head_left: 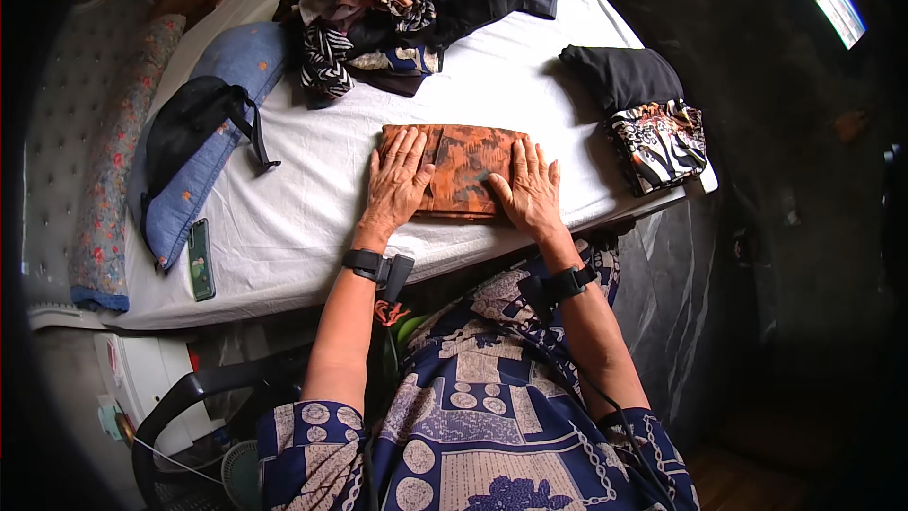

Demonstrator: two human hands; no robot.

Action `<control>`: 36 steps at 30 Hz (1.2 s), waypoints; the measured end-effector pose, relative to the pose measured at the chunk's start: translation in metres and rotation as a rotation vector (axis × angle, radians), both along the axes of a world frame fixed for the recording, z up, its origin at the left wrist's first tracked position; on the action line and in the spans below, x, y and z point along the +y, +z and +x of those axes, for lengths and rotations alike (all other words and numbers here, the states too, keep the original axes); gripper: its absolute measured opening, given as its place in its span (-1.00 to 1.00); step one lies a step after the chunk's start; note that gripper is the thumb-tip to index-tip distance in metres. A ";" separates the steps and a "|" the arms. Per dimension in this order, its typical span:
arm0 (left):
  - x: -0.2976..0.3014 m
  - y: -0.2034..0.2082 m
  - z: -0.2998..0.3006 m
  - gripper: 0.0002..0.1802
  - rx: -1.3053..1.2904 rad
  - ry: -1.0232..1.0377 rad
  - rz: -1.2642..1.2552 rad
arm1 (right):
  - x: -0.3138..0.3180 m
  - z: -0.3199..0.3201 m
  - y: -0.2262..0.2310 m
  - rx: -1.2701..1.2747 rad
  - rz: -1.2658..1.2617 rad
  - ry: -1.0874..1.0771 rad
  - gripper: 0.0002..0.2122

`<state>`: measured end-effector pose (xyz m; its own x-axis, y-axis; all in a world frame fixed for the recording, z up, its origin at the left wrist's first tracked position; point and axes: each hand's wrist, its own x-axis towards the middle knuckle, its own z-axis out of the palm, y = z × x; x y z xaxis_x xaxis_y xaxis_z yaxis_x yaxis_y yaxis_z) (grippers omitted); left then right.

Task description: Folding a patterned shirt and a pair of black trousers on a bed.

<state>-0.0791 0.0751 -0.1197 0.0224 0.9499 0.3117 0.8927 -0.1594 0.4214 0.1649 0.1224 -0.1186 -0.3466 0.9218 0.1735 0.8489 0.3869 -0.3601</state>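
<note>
A folded orange-brown garment with dark blotches [468,166] lies flat near the front edge of the white-sheeted bed [303,218]. My left hand [397,185] rests flat on its left side, fingers stretched out and pointing away from me. On the right side lies my right hand [530,189], also flat, its thumb spread toward the middle of the cloth. Neither hand grips anything. Both palms hide the garment's left and right borders.
Rumpled clothes [397,9] are heaped at the back. Folded black cloth [624,76] and a folded patterned garment [659,147] sit at right. At left lie a blue pillow [213,156], a black bag [184,132], a phone [200,260] and a floral bolster [123,170].
</note>
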 end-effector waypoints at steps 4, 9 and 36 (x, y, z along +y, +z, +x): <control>-0.001 0.001 0.004 -0.33 0.138 0.034 -0.009 | 0.000 -0.001 0.000 0.003 0.011 -0.005 -0.24; -0.006 0.006 0.001 -0.36 0.026 0.014 0.011 | -0.001 0.001 0.006 0.026 -0.073 -0.007 -0.30; 0.016 0.001 0.003 -0.48 0.097 0.046 0.069 | -0.015 -0.064 -0.010 0.062 0.176 0.001 -0.23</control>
<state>-0.0757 0.0909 -0.1183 0.0121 0.9271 0.3746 0.9358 -0.1425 0.3224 0.1013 0.1078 -0.1284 -0.3310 0.8750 0.3533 0.8269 0.4493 -0.3381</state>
